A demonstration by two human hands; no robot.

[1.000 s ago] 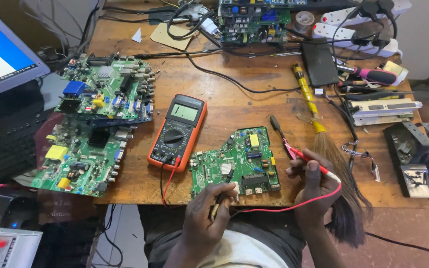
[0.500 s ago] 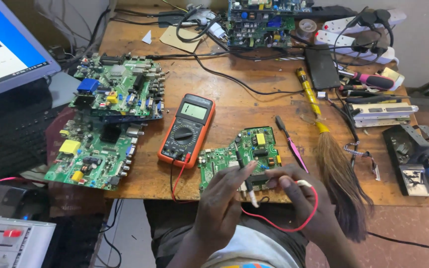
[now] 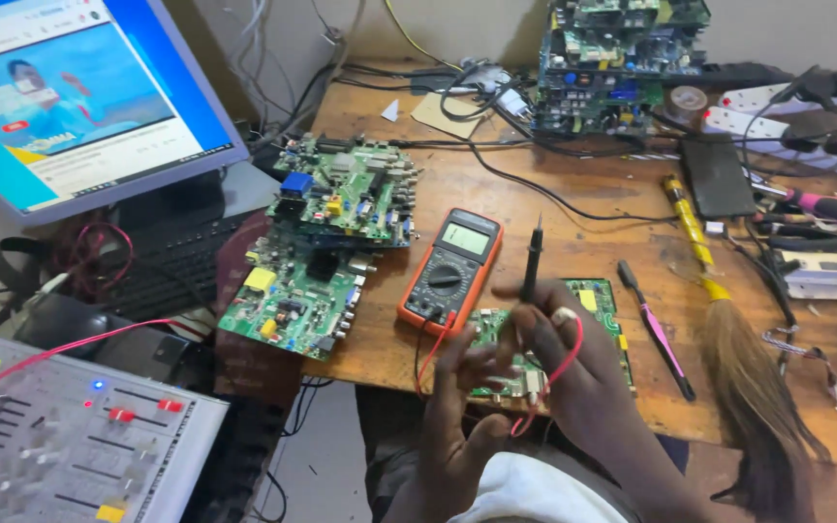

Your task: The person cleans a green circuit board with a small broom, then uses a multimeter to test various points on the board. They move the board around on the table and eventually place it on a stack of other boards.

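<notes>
Over the wooden desk (image 3: 573, 208), right hand (image 3: 559, 344) grip pinches a black probe (image 3: 531, 257) upright.

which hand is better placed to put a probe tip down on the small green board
Probably the right hand: it holds the black probe upright over the small green circuit board, red lead looped around it. The left hand rests at the board's near edge; what it holds is unclear.

Even, soft daylight; monitor (image 3: 70, 97) glows brightly, hands slightly motion-blurred, edges mildly distorted.

Left hand (image 3: 457, 407) and right hand (image 3: 559, 353), fingers curled
</notes>
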